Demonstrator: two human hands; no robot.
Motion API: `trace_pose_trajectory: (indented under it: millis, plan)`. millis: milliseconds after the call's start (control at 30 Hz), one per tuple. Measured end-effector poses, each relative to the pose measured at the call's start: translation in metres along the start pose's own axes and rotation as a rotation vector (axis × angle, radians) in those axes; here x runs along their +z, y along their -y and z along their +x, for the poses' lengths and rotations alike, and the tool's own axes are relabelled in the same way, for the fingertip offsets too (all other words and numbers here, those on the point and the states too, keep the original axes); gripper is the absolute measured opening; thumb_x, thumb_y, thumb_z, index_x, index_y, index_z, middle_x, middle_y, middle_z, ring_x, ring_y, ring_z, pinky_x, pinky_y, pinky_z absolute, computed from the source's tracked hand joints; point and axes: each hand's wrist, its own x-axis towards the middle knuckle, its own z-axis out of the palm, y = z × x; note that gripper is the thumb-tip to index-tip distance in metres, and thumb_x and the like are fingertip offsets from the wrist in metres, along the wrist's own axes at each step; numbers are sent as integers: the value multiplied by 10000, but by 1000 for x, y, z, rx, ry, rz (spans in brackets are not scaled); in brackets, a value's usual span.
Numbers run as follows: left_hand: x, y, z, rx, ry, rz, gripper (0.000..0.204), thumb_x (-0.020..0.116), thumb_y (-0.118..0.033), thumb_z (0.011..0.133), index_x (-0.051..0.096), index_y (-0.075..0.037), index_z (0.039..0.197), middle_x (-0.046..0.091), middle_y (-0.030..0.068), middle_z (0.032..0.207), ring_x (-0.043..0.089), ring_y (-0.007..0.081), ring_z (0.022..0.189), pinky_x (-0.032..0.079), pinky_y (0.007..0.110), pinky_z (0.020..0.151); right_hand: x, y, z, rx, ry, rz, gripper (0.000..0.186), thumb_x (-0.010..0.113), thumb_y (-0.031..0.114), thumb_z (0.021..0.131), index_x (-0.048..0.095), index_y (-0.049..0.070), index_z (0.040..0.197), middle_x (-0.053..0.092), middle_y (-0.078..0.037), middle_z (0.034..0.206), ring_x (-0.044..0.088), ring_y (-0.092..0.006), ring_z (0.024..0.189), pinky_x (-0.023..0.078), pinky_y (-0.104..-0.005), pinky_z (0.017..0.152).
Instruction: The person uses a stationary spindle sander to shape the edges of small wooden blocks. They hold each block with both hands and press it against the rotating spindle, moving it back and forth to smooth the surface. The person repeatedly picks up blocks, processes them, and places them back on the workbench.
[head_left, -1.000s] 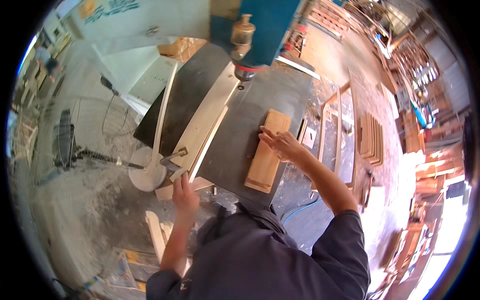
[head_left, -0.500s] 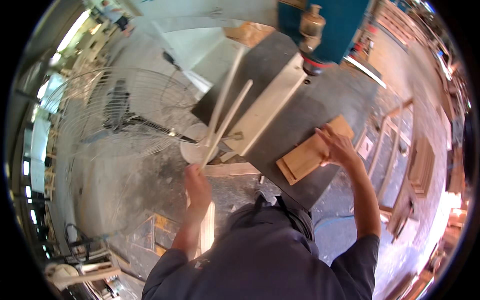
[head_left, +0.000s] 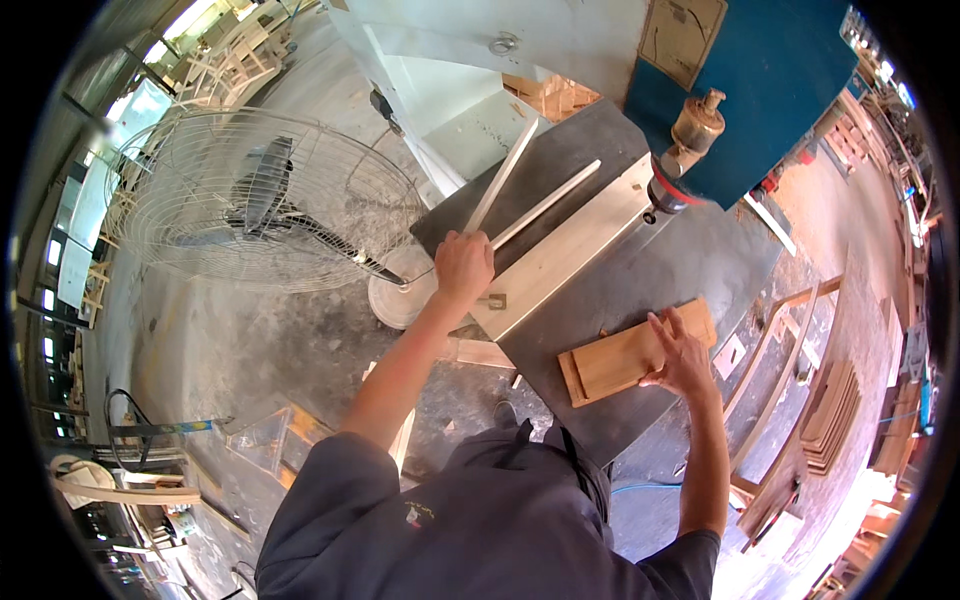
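Observation:
My left hand (head_left: 462, 268) is closed on a thin pale wood strip (head_left: 505, 170) above the left of the machine's dark table (head_left: 610, 270). A second strip (head_left: 550, 202) reaches toward it, beside a wide pale board (head_left: 570, 255) with a small metal piece (head_left: 497, 300) near its lower end. My right hand (head_left: 678, 360), fingers spread, touches a short brown board (head_left: 615, 365) on the table's right. Above, the machine's drill-like head (head_left: 668, 190) with a red ring hangs from a blue body (head_left: 750, 110).
A large wire-guarded fan (head_left: 260, 200) stands on the left. Wooden frames (head_left: 790, 350) and stacked brown boards (head_left: 832, 420) lie to the right. Wood pieces (head_left: 470, 352) are on the floor below the table, and a blue hose (head_left: 645, 485) runs at lower right.
My left hand has moved up and rightward onto the table with the strips, now lying farther from the wide board's edge. The brown board is turned more crosswise. The view has swung left.

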Motion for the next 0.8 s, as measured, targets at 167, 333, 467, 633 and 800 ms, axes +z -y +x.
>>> trace_pose_trajectory:
  millis: [167,333,467,633,800]
  plan:
    - [18,9,37,-73,-284,19,221,790,-219,879,729,-62,1022,696,178,1016,684,389,955,567,518,829,4,-5,-5,1,-27,-4,1269,1060,388,464,523,194,1597,490,-159,1623,688,-420,1219,586,-500,967]
    - [28,17,55,-236,85,-36,236,768,-129,830,715,-28,1037,705,199,1080,728,394,1024,624,544,826,-12,-27,-1,182,2,-73,1205,1056,355,468,547,128,1536,524,-228,1586,652,-431,1281,575,-521,996]
    - [21,3,47,-266,-76,22,244,744,-141,829,721,-11,1035,718,201,1062,740,377,999,623,526,789,-16,-47,-4,75,-74,-139,1116,1032,339,568,541,124,1547,523,-226,1591,624,-442,1313,575,-524,999]
    - [-42,1,-26,-120,-330,-122,151,698,-104,925,705,-36,1060,668,166,1045,683,390,920,554,547,764,-15,-21,-31,133,-274,1,769,949,216,757,650,154,1464,608,-189,1465,718,-371,1079,605,-486,883]
    - [-85,-34,-157,29,-147,-274,214,730,-83,938,682,-65,1146,634,149,988,668,401,902,548,506,738,15,110,-14,1,-593,371,369,808,37,940,740,-6,1301,706,-129,836,684,-210,703,573,-354,658]
